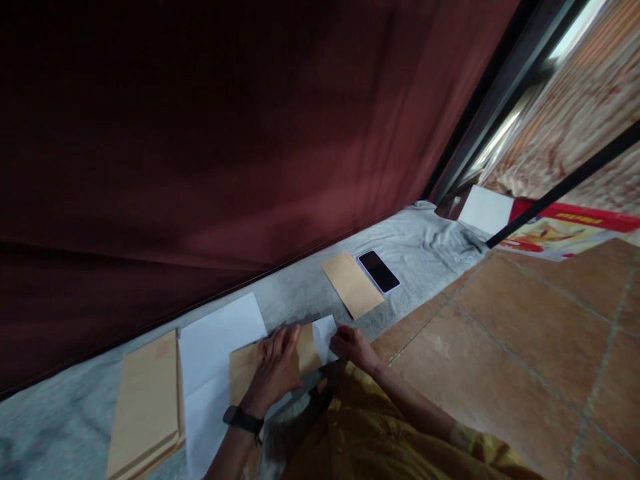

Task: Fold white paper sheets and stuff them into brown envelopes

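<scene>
My left hand (274,368) lies flat, fingers spread, pressing down on a brown envelope (245,365) on the grey cloth. My right hand (351,345) is closed in a pinch on a folded white paper (324,337) that sticks out of the envelope's right end. A black watch sits on my left wrist. Under the envelope lies a sheet of white paper (220,340).
A stack of brown envelopes (146,407) lies to the left. A single brown envelope (352,285) and a black phone (379,271) rest further right on the grey cloth (425,243). A dark red curtain hangs behind. Tiled floor (525,333) spreads right, with a white sheet (486,209) and a printed box.
</scene>
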Available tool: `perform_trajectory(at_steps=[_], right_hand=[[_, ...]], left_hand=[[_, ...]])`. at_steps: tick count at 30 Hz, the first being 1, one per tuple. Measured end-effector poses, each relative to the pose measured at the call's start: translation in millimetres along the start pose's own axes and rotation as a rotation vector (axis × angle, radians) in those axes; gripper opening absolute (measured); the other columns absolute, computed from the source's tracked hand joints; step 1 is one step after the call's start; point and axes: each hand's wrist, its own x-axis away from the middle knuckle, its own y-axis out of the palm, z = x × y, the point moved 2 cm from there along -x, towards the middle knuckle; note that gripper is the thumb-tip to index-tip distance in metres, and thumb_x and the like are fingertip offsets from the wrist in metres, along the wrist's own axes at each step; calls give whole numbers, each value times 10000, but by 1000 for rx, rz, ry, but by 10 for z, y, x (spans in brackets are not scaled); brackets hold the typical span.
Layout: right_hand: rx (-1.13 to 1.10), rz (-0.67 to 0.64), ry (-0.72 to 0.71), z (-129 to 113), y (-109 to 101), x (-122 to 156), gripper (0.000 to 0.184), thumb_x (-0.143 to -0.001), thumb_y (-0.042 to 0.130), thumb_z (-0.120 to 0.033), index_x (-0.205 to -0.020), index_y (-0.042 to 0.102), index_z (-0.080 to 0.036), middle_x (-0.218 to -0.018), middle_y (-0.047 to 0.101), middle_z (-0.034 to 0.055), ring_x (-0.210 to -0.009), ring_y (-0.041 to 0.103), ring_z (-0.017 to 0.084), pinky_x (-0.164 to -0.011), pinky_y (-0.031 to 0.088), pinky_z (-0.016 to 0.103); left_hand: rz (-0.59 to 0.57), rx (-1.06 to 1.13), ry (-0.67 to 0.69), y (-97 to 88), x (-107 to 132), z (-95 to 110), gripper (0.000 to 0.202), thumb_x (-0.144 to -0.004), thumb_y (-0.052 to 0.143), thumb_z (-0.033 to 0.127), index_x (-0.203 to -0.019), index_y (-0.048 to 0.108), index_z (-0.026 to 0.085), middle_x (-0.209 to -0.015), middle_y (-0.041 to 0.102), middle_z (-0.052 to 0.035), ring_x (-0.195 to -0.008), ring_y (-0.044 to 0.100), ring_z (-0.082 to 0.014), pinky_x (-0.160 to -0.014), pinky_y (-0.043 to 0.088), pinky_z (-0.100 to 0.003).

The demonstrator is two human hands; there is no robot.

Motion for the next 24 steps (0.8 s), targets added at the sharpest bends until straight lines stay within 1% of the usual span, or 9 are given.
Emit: perform_trajectory(at_steps=[3,6,9,14,18,24], right_hand=[[-36,14,32,33,-30,9,164,-775,602,-333,-739,566,-177,-636,540,-34,-590,479,107,-515,335,205],[-85,1,88,76,-65,20,178,-791,597,-355,-768,565,-182,-623,557,-31,-547,503,114,-498,366,212],[-88,-23,102,83,-67,21,190,-795,609,-363,-755,567,-182,-585,551,-35,-509,491,111,-478,360,213],[-63,-64,91,10,7,27,145,-779,642,-300,-738,597,-168,-595,577,-31,-528,489,104,-486,337,207],[34,-69,94,-55,60,53,102,-787,633,-251,-752,620,-156,-631,588,-32,-575,503,103,-506,330,201],[101,-81,106,-90,125,32,105,-802,623,-222,-739,657,-144,-624,578,-33,-589,505,103,-520,319,205]], left_hand=[[8,-4,-9,16,-16,0,1143,-611,778,289,-1579,171,258,-1562,370,-189,-1454,333,-393,-1173,226,-604],[19,8,8,32,-14,-6,1148,-617,781,304,-1581,160,260,-1563,367,-183,-1456,330,-392,-1177,226,-597],[19,16,26,34,-22,16,1148,-624,782,333,-1581,153,258,-1569,355,-182,-1459,323,-402,-1176,223,-603],[7,11,20,45,-69,105,1148,-624,784,373,-1578,156,261,-1569,355,-187,-1457,321,-404,-1169,228,-610],[0,2,20,73,-91,153,1155,-610,785,356,-1576,159,264,-1581,336,-179,-1472,297,-390,-1179,212,-600],[-20,2,12,72,-101,173,1152,-614,779,338,-1577,150,270,-1585,327,-176,-1477,288,-387,-1176,214,-601]])
